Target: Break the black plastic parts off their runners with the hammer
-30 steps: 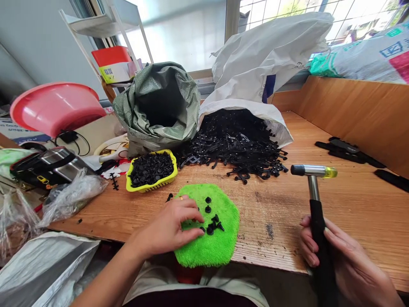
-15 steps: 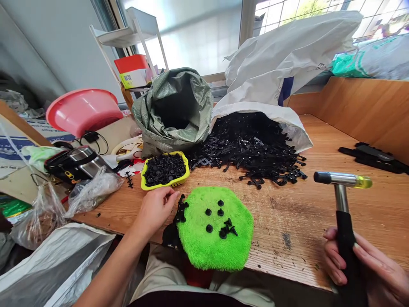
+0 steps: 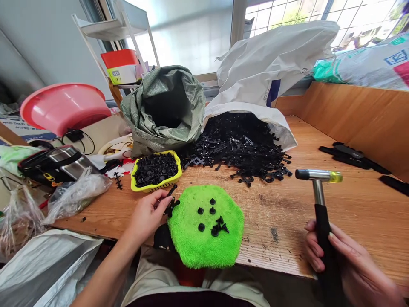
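Note:
My left hand [image 3: 152, 213] pinches a small black plastic clip [image 3: 172, 190] at the left edge of a bright green fuzzy pad [image 3: 206, 251]. More black clips lie under its fingertips, partly hidden. Several round-headed black plugs [image 3: 212, 210] stand or lie on the pad. On the right, my right hand [image 3: 329, 251] is wrapped round the black handle of a hammer [image 3: 321, 213], held upright, with a metal head that has one black and one yellow end. A yellow basket [image 3: 156, 186] full of black plugs sits beyond my left hand.
Black clips [image 3: 243, 149] spill from a white sack [image 3: 255, 64] behind the pad. A green-grey sack [image 3: 131, 115] stands open beside it. A pink basin [image 3: 64, 106], a steel flask [image 3: 72, 160] and plastic bags lie left. Black strips [image 3: 351, 155] rest at the right.
The view has turned, so most things appear farther left. My left hand has closed on a clip and raised it slightly from the pad's edge. The hammer stays in my right hand.

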The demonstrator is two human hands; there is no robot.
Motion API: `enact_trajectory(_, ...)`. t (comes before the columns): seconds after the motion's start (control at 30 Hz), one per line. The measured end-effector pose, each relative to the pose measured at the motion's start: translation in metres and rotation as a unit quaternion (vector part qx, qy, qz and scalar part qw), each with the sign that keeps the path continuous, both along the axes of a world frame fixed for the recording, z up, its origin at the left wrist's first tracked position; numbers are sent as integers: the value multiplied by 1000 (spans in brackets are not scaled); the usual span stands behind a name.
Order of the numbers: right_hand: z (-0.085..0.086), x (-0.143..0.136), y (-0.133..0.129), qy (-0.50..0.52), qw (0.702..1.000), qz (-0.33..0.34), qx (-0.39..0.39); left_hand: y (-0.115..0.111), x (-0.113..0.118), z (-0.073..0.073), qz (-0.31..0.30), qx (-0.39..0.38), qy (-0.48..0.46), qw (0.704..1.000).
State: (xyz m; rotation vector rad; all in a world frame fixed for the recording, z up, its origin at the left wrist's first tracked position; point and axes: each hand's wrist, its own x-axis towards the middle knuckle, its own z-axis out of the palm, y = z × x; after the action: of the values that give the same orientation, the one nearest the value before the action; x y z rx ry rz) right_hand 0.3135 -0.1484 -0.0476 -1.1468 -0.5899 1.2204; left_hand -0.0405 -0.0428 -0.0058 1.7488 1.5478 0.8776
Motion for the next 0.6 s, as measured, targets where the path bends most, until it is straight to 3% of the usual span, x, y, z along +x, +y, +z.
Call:
enact_trajectory(0.1, 3, -2, 0, -19, 1000, 8, 13, 2, 6, 1, -8, -74, -82, 994)
enact_trajectory(0.3, -3, 2, -1, -16, 1000, 4, 18, 4, 22, 11, 0, -173, -241, 955)
enact_trajectory(0.6, 3, 1, 0, 23, 1000, 0, -16, 8, 46, 10, -24, -214, -265, 940)
